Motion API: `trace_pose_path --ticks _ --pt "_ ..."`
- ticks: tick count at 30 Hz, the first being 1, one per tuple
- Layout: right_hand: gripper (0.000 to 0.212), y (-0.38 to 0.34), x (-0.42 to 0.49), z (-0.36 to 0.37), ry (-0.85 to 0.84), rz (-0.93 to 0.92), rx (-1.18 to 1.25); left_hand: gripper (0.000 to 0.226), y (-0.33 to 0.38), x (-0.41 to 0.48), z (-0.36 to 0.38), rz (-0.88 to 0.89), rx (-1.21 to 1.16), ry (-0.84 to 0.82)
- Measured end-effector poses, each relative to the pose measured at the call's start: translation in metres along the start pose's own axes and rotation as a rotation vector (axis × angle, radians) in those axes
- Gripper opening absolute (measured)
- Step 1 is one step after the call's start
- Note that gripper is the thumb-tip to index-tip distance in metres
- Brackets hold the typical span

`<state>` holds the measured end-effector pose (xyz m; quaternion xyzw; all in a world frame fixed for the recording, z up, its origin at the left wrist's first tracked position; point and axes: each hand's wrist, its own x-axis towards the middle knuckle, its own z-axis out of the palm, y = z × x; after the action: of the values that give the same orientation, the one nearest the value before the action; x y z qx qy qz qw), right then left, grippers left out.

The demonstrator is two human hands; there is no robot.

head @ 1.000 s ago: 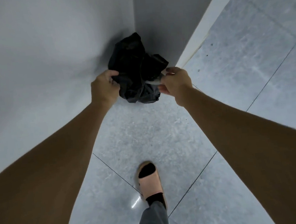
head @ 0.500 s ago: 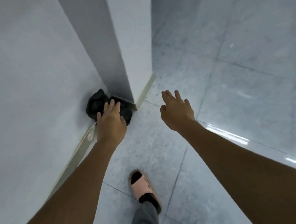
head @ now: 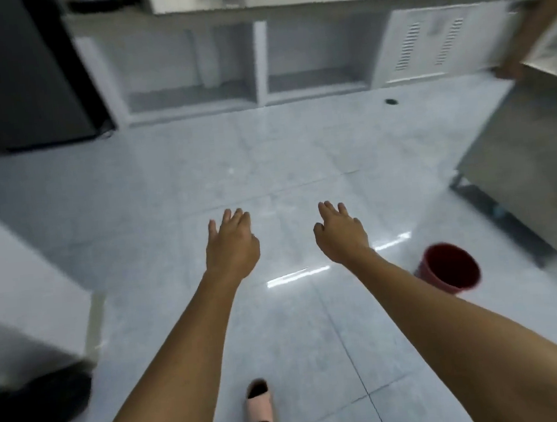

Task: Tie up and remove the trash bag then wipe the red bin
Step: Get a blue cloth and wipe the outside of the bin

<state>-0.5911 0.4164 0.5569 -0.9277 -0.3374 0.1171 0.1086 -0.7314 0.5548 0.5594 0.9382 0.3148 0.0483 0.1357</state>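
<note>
Black trash bag (head: 34, 404) is parked on the floor by the wall at lower left. Both grips are released, left hand (head: 231, 246) and right hand (head: 340, 233) empty. Next, probably, a cloth should be fetched, then the red bin (head: 449, 272), standing off right, steadied at the rim while wiped.

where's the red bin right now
In the head view the red bin stands on the tiled floor at the lower right, just beyond the right forearm and near the foot of a grey metal cabinet.
</note>
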Motion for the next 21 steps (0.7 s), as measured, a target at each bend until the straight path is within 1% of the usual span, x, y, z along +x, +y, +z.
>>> trace_pose_path --ticks 3,9,11,13,17,21 --pt "0.053 0.073 0.003 -0.044 0.05 0.166 0.016 0.05 0.077 0.046 0.003 0.201 0.101 -0.082" --pt "0.038 0.191 0.023 -0.119 0.096 0.388 0.059 0.05 0.226 0.143 0.016 0.502 0.253 -0.298" --pt "0.038 0.233 0.03 -0.14 0.124 0.489 0.084 0.048 0.281 0.174 0.022 0.6 0.277 -0.339" --pt "0.043 0.273 0.029 -0.157 0.137 0.573 0.104 0.05 0.332 0.195 0.028 0.693 0.299 -0.362" --pt "0.054 0.354 0.018 -0.187 0.08 0.683 0.108 0.064 0.426 0.22 0.047 0.828 0.231 -0.451" --pt "0.06 0.435 0.011 -0.219 -0.096 0.776 0.107 0.063 0.512 0.239 0.07 0.928 0.237 -0.489"
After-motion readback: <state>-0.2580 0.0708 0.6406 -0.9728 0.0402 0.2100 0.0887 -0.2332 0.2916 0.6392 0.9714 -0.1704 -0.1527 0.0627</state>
